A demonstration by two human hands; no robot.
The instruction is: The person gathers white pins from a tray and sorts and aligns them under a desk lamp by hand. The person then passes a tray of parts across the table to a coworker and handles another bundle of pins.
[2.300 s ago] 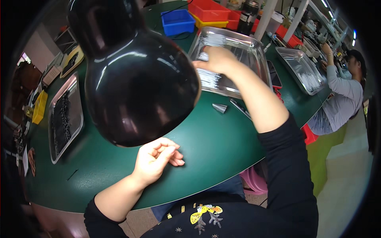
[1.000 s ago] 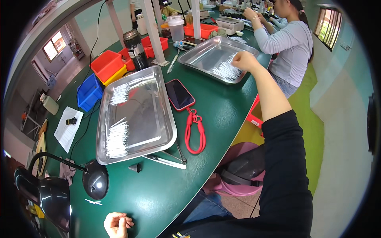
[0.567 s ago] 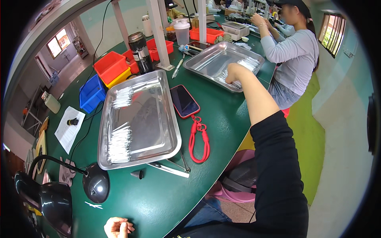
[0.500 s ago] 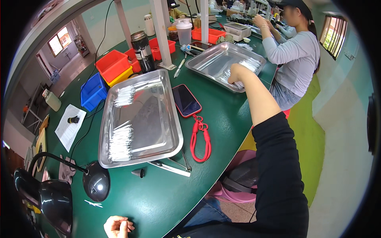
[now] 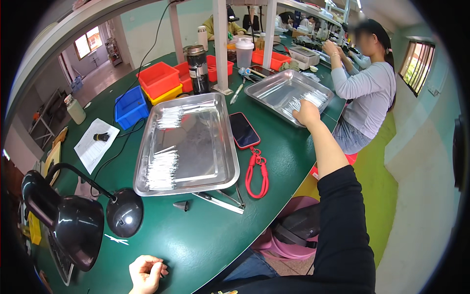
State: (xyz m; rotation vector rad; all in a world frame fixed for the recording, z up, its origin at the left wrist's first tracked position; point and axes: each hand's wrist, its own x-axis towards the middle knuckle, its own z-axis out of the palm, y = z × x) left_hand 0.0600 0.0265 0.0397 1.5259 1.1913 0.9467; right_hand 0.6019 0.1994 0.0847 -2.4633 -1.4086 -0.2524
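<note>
With the clock centred on the view, a black lamp stands at eight o'clock, a few loose white pieces on the table just beside its base. At seven, the person's left hand rests at the green table, fingers loosely curled; nothing shows in it, though a small thing in the curl cannot be ruled out. Just off centre toward nine lies the near tray, bearing two separate bunches of white sticks along its left side. The phone and its red strap lie right of it. At about two is the far tray, holding the pile of white sticks, with the right hand reaching down at the pile's near left edge. Its fingertips are hidden; whether they grip any sticks cannot be told.

Working well here would likely mean pinching sticks lightly from the pile's edge, keeping them parallel, and lifting the wrist clear of the rim so neighbouring sticks stay undisturbed.
</note>
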